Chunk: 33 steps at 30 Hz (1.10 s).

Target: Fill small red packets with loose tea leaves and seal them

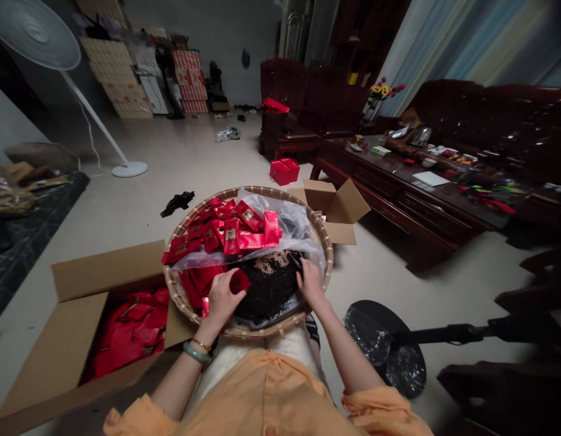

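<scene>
A round woven basket point(257, 333) rests on my lap. Dark dried leaves, like loose tea point(266, 293), lie in its near part. Between the thumb and fingers of my left hand point(223, 297) is a red pouch point(239, 281), tilted toward the leaves. Over the right side of the leaves, my right hand point(311, 283) is closed on a small dark, shiny tool point(295, 261) whose kind I cannot make out. Several red packets point(231, 235) are heaped in the far part on a clear plastic sheet point(303, 221). More flat red pouches point(196, 281) lie left of my left hand.
An open cardboard box point(80, 339) of red pouches stands at my left. Beyond the basket are a smaller open carton point(339, 203) and a red box point(285, 171). A black round stand base point(380, 345) is at my right, near a dark wooden table point(398, 200).
</scene>
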{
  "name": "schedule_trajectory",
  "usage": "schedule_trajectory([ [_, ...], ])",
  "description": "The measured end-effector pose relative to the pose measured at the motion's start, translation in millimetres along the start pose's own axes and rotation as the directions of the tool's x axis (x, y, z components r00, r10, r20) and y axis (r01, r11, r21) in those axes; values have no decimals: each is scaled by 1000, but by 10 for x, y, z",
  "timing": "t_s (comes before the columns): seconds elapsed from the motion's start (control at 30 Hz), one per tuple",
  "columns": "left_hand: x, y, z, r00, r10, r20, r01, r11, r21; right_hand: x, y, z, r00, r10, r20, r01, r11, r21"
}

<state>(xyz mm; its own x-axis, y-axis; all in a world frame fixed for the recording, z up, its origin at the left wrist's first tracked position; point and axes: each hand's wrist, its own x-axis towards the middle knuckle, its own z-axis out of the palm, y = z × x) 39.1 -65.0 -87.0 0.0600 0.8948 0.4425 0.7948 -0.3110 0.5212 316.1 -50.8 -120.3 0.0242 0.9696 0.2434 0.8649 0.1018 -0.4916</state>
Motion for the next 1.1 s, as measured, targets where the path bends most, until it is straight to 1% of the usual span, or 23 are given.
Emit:
schedule_trajectory([
  [0.03,0,1,2,1000,-1,1,1,1000,4,-23,-84,43,998,-32,52,31,999,10],
  [0.07,-1,2,4,1000,-4,-1,4,1000,9,-45,-180,93,990,-49,130,47,999,17],
  [0.1,-1,4,5,1000,-6,-3,6,1000,14,-65,-281,145,979,-16,201,17,1000,-3],
  [0.13,-2,4,5,1000,-9,-5,9,1000,19,-81,-382,196,965,67,252,-57,997,-48],
  [0.2,-4,3,4,1000,-8,-3,8,1000,28,-97,-569,283,921,211,327,-178,975,-130],
  [0.23,-6,0,4,1000,-7,-1,7,1000,30,-98,-651,316,903,254,347,-212,965,-155],
  [0.3,-10,-5,8,1000,-6,0,6,1000,30,-88,-784,356,890,271,366,-226,960,-163],
  [0.37,-14,-10,17,1000,-10,-2,10,1000,29,-68,-873,369,906,217,364,-181,975,-130],
  [0.43,-20,-10,29,1000,-15,0,15,999,28,-42,-912,364,924,160,347,-133,986,-99],
  [0.5,-24,-8,38,1000,-14,6,14,1000,26,-14,-904,347,930,179,321,-149,982,-116],
  [0.53,-25,-8,40,1000,-12,9,11,1000,25,-1,-887,336,923,217,317,-182,974,-138],
  [0.6,-25,-10,37,1000,-6,6,6,1000,27,11,-848,309,892,291,347,-245,954,-170],
  [0.67,-21,-16,27,1000,-4,0,4,1000,30,-7,-830,270,867,296,402,-251,954,-161],
  [0.7,-19,-21,20,1000,-4,-3,4,1000,29,-30,-835,246,869,274,413,-232,961,-150],
  [0.77,-13,-35,6,1000,-6,-2,6,1000,27,-102,-872,193,902,188,390,-149,981,-127],
  [0.83,-8,-55,-4,1000,-12,-1,12,1000,29,-197,-928,145,930,33,366,-1,996,-89],
  [0.87,-6,-66,-7,1000,-14,-1,14,999,31,-246,-954,130,928,-58,367,87,994,-64],
  [0.93,0,-91,-9,1000,-13,-8,13,999,35,-326,-989,133,900,-205,385,236,971,-35],
  [1.0,6,-112,-9,1000,-13,-20,13,999,39,-363,-994,180,876,-261,405,310,949,-60],
  [1.1,10,-127,-15,999,-22,-26,23,999,42,-320,-949,287,864,-280,417,353,930,-105],
])
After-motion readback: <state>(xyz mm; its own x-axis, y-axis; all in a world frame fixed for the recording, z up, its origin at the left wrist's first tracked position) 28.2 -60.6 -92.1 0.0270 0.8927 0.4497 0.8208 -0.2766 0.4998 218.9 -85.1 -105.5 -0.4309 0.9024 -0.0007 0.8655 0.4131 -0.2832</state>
